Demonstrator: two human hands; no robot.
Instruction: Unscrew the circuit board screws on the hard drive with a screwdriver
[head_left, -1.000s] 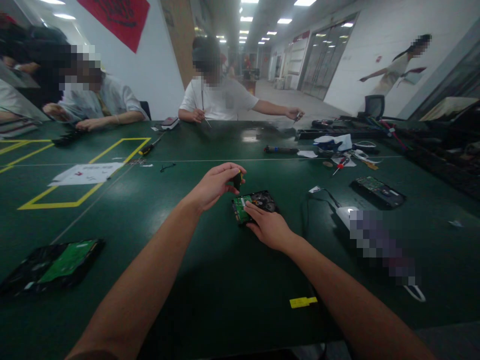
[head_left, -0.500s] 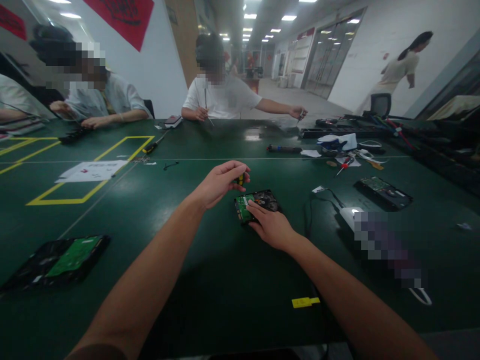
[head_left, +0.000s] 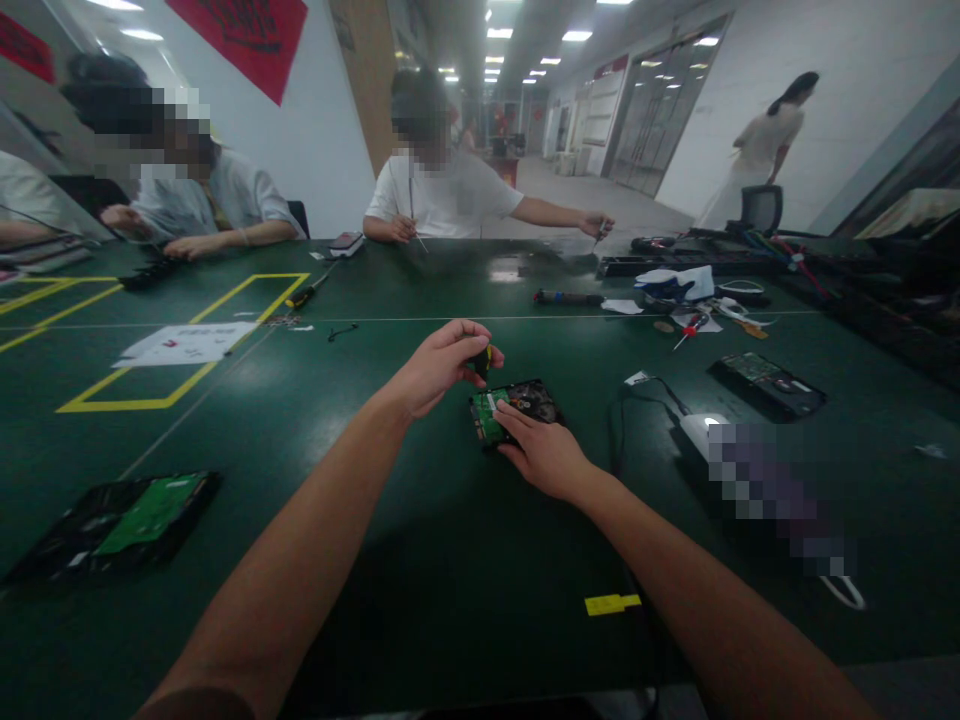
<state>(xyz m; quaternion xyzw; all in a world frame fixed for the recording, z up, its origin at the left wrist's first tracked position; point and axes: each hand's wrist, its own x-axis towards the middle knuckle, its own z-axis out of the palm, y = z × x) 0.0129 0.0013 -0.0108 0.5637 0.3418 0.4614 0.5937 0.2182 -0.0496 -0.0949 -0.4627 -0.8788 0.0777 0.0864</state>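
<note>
- Observing the left hand (head_left: 439, 365), we find it pinched shut on the black-and-yellow handle of a screwdriver (head_left: 480, 360), which is held roughly upright above the far-left corner of the hard drive (head_left: 525, 402).
- We record the hard drive lying circuit-board side up on the green table (head_left: 450, 560), near its middle, just ahead of both forearms.
- We find the right hand (head_left: 544, 455) laid flat with its fingers stretched out, pressing on the near edge of the hard drive and gripping nothing.
- We cannot tell whether the tip sits in a screw head, as the fingers hide it. We advise confirming the seat before turning.
- We judge that the shaft should stand square to the board, with light downward pressure, so that the tip does not slip.
- We recommend that the right fingertips bear on the casing rather than the green board, and press firmly enough to stop the hard drive rotating.
- We note a black cable (head_left: 616, 420) near the right side of the hard drive, and it should stay clear of the wrist.
</note>
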